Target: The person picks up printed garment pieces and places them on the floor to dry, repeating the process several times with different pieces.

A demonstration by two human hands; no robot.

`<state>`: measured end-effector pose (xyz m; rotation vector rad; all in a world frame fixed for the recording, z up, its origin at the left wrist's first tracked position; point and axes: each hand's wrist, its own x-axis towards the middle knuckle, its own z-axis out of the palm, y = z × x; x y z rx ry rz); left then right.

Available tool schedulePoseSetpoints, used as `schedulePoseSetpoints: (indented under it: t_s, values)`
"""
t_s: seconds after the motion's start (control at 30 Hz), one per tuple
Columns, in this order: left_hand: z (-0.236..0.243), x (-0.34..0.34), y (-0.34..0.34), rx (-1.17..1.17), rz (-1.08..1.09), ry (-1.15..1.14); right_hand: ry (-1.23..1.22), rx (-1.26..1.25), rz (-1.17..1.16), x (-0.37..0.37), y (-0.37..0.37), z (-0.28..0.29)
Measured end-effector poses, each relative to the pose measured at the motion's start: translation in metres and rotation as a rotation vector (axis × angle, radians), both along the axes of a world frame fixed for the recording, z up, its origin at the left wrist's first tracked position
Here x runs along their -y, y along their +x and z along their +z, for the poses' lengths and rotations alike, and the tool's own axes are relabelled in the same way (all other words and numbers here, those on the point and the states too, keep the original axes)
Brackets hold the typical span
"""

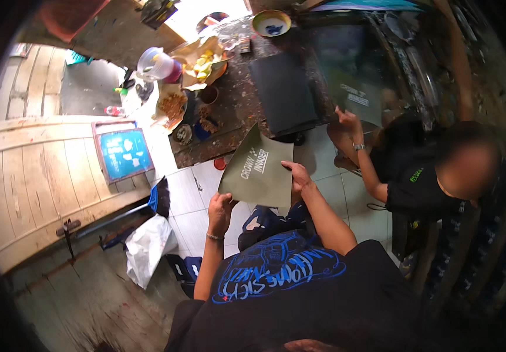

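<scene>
An olive-green sheet with white printed lettering is spread between my two hands, in front of my chest. I cannot tell whether it is fabric or paper. My left hand pinches its lower left corner, and my right hand grips its right edge with the thumb on top. The sheet's far corner reaches up to the edge of a dark, stained table. On that table, just beyond the sheet, lies a stack of flat black sheets.
To my right, a seated person holds a similar green sheet over a dark glossy surface. The table also bears a bowl, a plastic pitcher and food on paper. Left are a blue framed screen, a broom and a white bag.
</scene>
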<state>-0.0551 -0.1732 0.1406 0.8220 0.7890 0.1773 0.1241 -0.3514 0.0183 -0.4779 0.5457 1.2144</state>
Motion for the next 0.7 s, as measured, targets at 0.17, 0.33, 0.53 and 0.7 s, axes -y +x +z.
schedulePoseSetpoints:
  t_s: [0.17, 0.33, 0.53, 0.7]
  values:
    - [-0.015, 0.006, -0.088, -0.128, -0.042, -0.044, -0.032, 0.394, 0.195, -0.028, 0.009, 0.06]
    - [-0.051, 0.0, -0.112, -0.09, -0.022, -0.116, -0.026, 0.72, 0.362, -0.059, 0.008, 0.115]
    - [-0.058, -0.045, -0.067, 0.1, 0.073, -0.021, -0.009, 0.942, 0.4, -0.066, -0.022, 0.16]
    - [-0.035, -0.062, -0.064, 0.264, 0.078, 0.058, -0.151, 1.09, 0.316, -0.055, -0.046, 0.156]
